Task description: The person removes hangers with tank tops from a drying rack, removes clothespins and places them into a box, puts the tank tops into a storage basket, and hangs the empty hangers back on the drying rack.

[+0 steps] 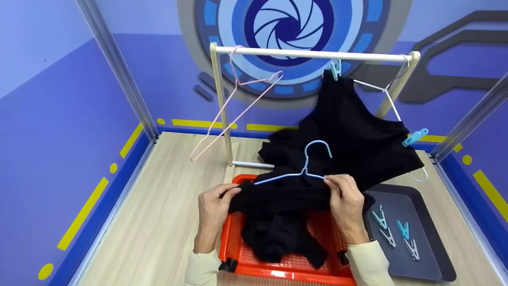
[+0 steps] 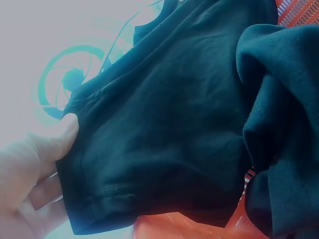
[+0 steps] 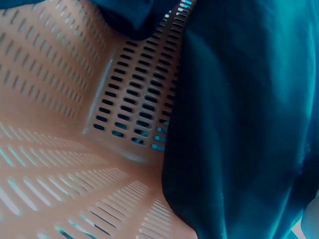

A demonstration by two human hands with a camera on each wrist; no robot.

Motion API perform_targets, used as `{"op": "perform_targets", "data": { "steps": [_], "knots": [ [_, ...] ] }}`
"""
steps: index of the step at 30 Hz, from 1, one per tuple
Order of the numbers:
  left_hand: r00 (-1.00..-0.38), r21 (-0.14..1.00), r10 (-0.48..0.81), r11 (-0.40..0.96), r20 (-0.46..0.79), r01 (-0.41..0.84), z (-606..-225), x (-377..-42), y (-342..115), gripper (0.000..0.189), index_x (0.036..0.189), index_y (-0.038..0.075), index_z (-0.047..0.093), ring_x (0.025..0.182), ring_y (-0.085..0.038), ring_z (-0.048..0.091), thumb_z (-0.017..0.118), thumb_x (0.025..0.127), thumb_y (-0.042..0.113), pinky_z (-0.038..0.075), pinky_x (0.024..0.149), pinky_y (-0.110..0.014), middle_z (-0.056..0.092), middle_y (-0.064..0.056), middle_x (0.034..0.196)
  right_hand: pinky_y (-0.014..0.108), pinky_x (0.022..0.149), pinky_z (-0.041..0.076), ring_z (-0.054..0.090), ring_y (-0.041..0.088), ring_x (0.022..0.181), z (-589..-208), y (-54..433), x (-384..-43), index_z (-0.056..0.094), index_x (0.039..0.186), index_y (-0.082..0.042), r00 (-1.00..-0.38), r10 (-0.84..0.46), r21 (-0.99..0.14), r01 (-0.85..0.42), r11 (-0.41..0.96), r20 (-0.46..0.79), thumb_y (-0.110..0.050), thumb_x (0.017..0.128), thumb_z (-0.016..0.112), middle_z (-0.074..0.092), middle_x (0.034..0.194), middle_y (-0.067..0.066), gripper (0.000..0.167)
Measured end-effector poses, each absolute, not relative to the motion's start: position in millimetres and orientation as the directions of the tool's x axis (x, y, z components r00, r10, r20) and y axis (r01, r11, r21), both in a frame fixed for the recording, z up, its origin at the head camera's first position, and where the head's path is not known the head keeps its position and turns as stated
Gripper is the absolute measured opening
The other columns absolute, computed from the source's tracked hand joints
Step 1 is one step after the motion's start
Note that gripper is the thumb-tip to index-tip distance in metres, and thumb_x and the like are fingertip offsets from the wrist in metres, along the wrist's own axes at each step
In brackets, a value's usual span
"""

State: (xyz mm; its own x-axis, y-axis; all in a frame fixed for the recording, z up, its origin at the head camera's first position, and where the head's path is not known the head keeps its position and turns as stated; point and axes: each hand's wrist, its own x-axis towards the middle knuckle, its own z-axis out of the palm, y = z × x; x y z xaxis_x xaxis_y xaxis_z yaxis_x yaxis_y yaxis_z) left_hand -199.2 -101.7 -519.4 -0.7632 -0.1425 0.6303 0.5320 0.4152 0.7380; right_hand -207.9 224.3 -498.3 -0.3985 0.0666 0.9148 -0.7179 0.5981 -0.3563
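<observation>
Over the basket point(image 1: 301, 276), the left hand point(image 1: 214, 202) pinches one end of the cloth point(image 1: 285, 202), the right hand point(image 1: 347, 200) its other, at the hanger point(image 1: 305, 171); probably soft, light, best held by opposite edges.

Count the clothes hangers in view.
3: on the clothes rack, pink hanger at left and white hanger at right; blue hanger partly covered by the held black garment. Others may be hidden.
</observation>
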Motion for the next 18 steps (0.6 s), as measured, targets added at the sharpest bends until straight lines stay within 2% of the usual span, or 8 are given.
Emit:
{"op": "perform_targets", "data": {
  "steps": [2,5,7,10,13,18],
  "knots": [
    [-0.768,0.746,-0.161,0.425,0.619,0.513,-518.9,-198.8,-101.5,0.009,0.089,0.011,0.086,0.083,-0.014,0.077,0.091,0.083,0.007,0.057,0.078,-0.019,0.080,0.004,0.090,0.023,0.085,0.049,0.065,0.036,0.078,-496.1,224.7,-206.9,0.074,0.089,0.009,-0.395,0.083,-0.361,-0.710,0.604,0.915,0.026,0.076,0.078,0.071,0.085,0.018,0.022],
    [-0.779,0.759,-0.175,0.428,0.602,0.490,-518.5,-198.2,-101.6,0.008,0.090,0.012,0.087,0.082,-0.013,0.077,0.091,0.083,0.009,0.057,0.077,-0.019,0.080,0.005,0.090,0.022,0.085,0.048,0.065,0.037,0.078,-494.9,225.7,-206.6,0.074,0.089,0.009,-0.386,0.107,-0.366,-0.698,0.616,0.916,0.011,0.088,0.077,0.071,0.085,0.019,0.004],
    [-0.788,0.770,-0.184,0.426,0.588,0.475,-518.9,-197.9,-101.9,0.008,0.090,0.012,0.087,0.081,-0.012,0.076,0.091,0.084,0.010,0.057,0.075,-0.018,0.080,0.005,0.089,0.021,0.085,0.048,0.064,0.037,0.078,-495.3,226.6,-207.2,0.074,0.089,0.008,-0.379,0.120,-0.366,-0.689,0.625,0.918,-0.003,0.096,0.075,0.071,0.085,0.019,0.013],
    [-0.802,0.789,-0.199,0.418,0.563,0.450,-518.8,-197.0,-101.9,0.006,0.090,0.012,0.087,0.079,-0.012,0.076,0.091,0.085,0.011,0.056,0.072,-0.018,0.080,0.005,0.088,0.021,0.084,0.047,0.064,0.036,0.078,-497.0,228.1,-208.6,0.074,0.089,0.007,-0.371,0.131,-0.364,-0.676,0.640,0.919,-0.018,0.102,0.071,0.071,0.084,0.018,0.029],
    [-0.815,0.808,-0.217,0.409,0.538,0.424,-518.4,-196.2,-102.0,0.006,0.089,0.012,0.087,0.076,-0.012,0.075,0.090,0.085,0.011,0.055,0.069,-0.017,0.080,0.005,0.088,0.022,0.085,0.047,0.064,0.036,0.078,-499.0,229.1,-209.6,0.074,0.089,0.007,-0.368,0.139,-0.365,-0.668,0.649,0.919,-0.021,0.103,0.070,0.071,0.085,0.018,0.032],
    [-0.830,0.831,-0.235,0.392,0.506,0.396,-519.2,-196.3,-101.9,0.005,0.089,0.013,0.087,0.077,-0.013,0.075,0.090,0.086,0.012,0.055,0.070,-0.017,0.080,0.004,0.087,0.022,0.086,0.047,0.064,0.037,0.080,-500.4,229.2,-209.2,0.073,0.090,0.008,-0.369,0.161,-0.378,-0.653,0.656,0.916,-0.017,0.102,0.071,0.070,0.086,0.020,0.027]
  ]
}}
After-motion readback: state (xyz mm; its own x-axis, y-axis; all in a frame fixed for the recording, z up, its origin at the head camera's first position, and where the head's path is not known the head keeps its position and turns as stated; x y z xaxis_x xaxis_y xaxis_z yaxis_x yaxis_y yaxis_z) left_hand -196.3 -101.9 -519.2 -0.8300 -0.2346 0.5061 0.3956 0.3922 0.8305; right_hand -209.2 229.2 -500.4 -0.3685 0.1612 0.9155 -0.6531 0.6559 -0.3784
